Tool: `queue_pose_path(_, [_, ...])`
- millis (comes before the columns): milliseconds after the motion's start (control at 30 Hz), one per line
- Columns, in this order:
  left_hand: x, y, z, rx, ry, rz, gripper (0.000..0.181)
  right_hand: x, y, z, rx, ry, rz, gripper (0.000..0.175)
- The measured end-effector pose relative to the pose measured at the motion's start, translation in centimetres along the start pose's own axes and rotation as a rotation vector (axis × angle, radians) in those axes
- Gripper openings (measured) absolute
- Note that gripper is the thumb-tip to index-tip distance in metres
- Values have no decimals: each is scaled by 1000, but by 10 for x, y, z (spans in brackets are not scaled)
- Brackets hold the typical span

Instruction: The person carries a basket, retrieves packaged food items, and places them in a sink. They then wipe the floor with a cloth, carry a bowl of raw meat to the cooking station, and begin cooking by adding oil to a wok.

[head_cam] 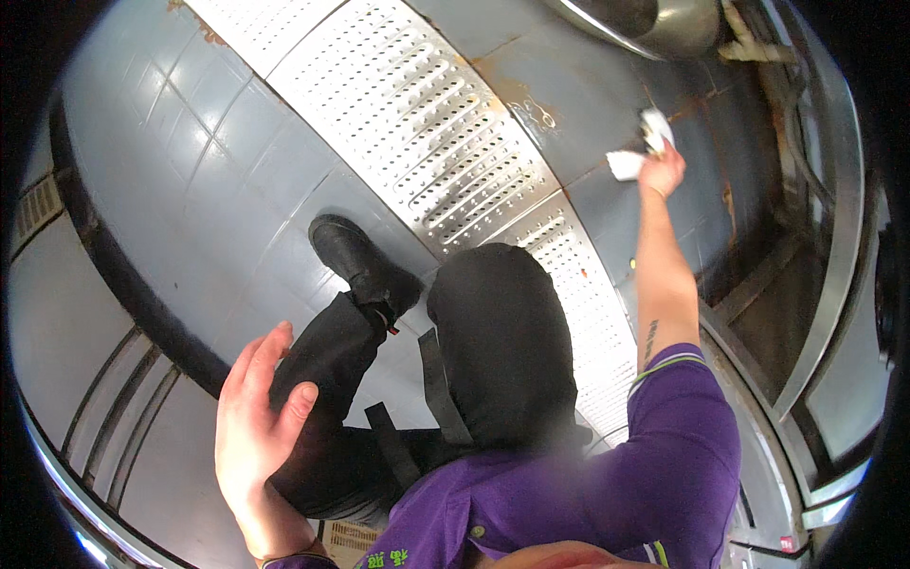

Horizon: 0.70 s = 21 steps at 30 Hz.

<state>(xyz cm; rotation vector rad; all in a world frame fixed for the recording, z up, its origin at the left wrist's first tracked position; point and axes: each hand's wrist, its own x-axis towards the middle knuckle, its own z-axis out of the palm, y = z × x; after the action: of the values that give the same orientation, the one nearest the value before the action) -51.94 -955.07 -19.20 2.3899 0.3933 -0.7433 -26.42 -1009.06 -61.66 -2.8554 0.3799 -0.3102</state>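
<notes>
My right hand (662, 171) is stretched out low over the grey tiled floor (604, 128), closed around crumpled white paper or thin cloth (626, 165). One part of the white wad sticks out to the left of the fingers and another beyond them; whether it touches the floor I cannot tell. A dirty brownish patch shows within the wad. My left hand (252, 412) holds nothing and is raised beside my bent leg (323, 370), with thumb and fingers apart.
A perforated metal drain cover (426, 121) runs diagonally across the floor. Beyond it lies a wet brown stain (522, 99). A rounded metal vessel (675, 28) stands at the top right, near metal framework (825, 284). Grey cabinets (78, 299) line the left, and my black shoe (355, 256) rests on tile.
</notes>
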Motion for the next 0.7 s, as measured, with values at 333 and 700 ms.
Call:
queue_pose_path(333, [-4,-28,8,-47,6,-98,56,85,-109,90,-167,-424,-112,62])
queue_pose_path(700, [-4,-3,-2,-21,22,-32,56,-46,-282,96,188,-702,-606,47])
